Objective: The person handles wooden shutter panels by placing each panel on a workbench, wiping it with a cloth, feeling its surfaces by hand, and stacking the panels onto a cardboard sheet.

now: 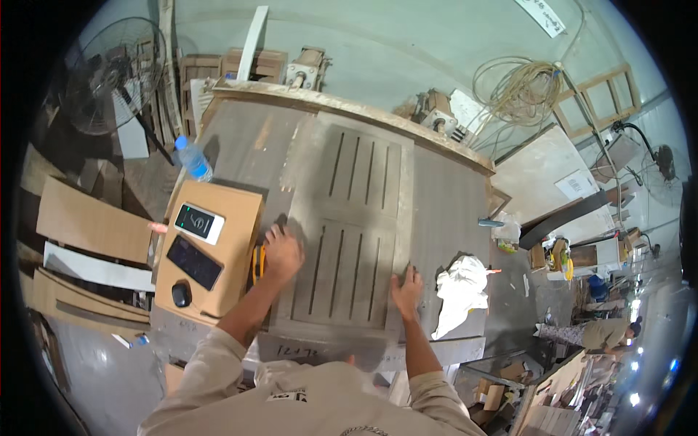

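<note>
A grey-brown wooden panel (367, 218) with two rows of long dark slots lies flat on the workbench in front of me. My left hand (283, 252) rests beside its left edge, fingers apart and partly bent. Close by that hand is a yellow and black tape measure (258, 262), lying against a cardboard box (231, 292). Along the panel's opposite edge sits my right hand (407, 292), thumb and fingers apart, touching the edge; its outer fingers are partly hidden.
On the box are a white phone (199, 222), a dark phone (195, 262) and a black mouse (181, 294). A water bottle (193, 160) stands behind it. White cloth (462, 291) lies to the right. A raised wooden rail (356, 110) bounds the bench's far side.
</note>
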